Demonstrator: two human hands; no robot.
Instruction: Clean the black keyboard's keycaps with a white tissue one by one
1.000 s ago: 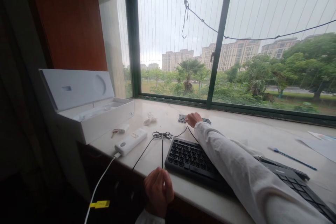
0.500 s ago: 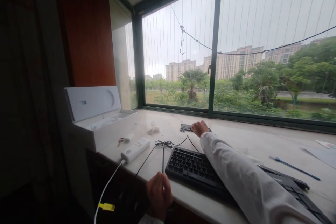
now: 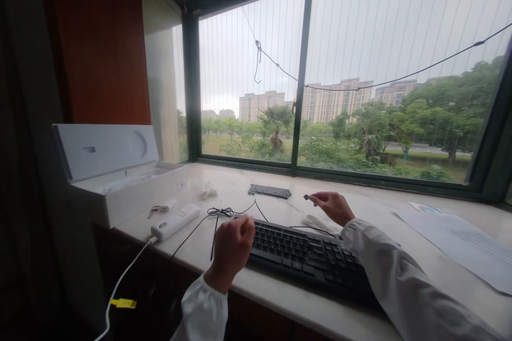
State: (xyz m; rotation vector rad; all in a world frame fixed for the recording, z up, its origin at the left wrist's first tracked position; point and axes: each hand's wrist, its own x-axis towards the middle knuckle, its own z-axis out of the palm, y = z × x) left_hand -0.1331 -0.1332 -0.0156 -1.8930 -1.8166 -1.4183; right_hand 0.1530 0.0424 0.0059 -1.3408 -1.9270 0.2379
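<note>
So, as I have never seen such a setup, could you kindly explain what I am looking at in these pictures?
Of course. There is no machine here: a person is working with bare hands. The camera is worn on the head, looking forward and down, so you see roughly what the wearer sees.

The right hand has a small dark piece in its fingertip grip, above the pale surface. The left hand is curled shut by the near-left end of a black keyboard; whether anything is inside it, I cannot tell.

Beyond the keyboard lies a group of small dark pieces. To the left are a bundled black cable, a white device with a white cord, and an open white box.
</note>
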